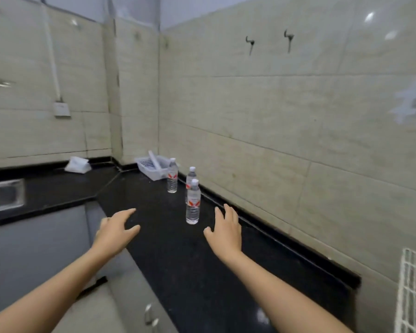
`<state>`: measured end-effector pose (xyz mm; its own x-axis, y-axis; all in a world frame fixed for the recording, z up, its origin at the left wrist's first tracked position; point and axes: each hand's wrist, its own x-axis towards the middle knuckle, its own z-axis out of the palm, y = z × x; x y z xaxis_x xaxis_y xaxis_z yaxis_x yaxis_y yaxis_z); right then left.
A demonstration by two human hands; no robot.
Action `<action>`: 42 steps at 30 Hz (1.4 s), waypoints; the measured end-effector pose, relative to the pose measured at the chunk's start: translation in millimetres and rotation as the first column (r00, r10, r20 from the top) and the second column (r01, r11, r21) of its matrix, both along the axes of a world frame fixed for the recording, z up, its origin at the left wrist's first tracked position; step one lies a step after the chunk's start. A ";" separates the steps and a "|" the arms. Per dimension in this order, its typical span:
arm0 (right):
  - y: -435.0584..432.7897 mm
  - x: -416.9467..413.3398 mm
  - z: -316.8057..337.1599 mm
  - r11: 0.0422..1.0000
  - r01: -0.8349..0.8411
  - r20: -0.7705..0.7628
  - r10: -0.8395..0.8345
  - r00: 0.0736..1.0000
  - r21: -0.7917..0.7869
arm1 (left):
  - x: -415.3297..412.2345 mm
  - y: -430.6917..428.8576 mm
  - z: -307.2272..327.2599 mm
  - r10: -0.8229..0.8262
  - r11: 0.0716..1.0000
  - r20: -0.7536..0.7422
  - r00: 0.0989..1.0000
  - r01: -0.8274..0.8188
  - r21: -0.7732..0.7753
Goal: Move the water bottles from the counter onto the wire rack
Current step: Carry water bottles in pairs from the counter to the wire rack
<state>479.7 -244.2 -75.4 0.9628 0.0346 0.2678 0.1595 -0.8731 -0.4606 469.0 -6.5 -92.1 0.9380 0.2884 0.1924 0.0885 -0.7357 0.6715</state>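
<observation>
Three clear water bottles with red-and-white labels stand upright on the black counter (168, 236) near the tiled wall. The nearest bottle (193, 203) partly hides the middle bottle (190, 175) behind it; the farthest bottle (172, 176) stands by a white basket. My left hand (115, 230) hovers over the counter's front edge, fingers spread, holding nothing. My right hand (226, 230) is raised just right of the nearest bottle, fingers straight, not touching it. A white wire rack (412, 292) shows at the lower right edge, past the counter's end.
A white plastic basket (151, 165) sits in the counter's corner. A white crumpled bag (78, 164) lies at the back left. A steel sink (4, 195) is at the left. Grey cabinet doors with a handle (149, 316) lie below. Wall hooks (250, 44) hang above.
</observation>
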 end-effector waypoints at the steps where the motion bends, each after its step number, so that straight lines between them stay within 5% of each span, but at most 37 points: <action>1: 20.8 1.9 -4.0 1.000 -0.019 -0.011 0.019 1.000 -0.003 | -4.5 19.8 -1.1 0.025 1.000 0.000 1.000 -0.025 -0.003; 19: 214.3 65.5 -93.5 0.990 -0.116 -0.303 0.136 0.943 0.081 | -63.1 228.6 -74.8 0.358 0.906 -0.166 0.919 -0.385 -0.178; 31: 305.9 234.4 -106.4 0.930 -0.070 -0.247 0.168 0.955 0.360 | 98.3 330.0 -55.1 0.325 0.934 -0.081 0.942 -0.333 -0.130; 42: 378.4 335.2 -124.8 0.939 0.015 -0.321 0.102 0.941 0.344 | 222.9 408.4 -88.5 0.267 0.918 -0.135 0.954 -0.294 -0.266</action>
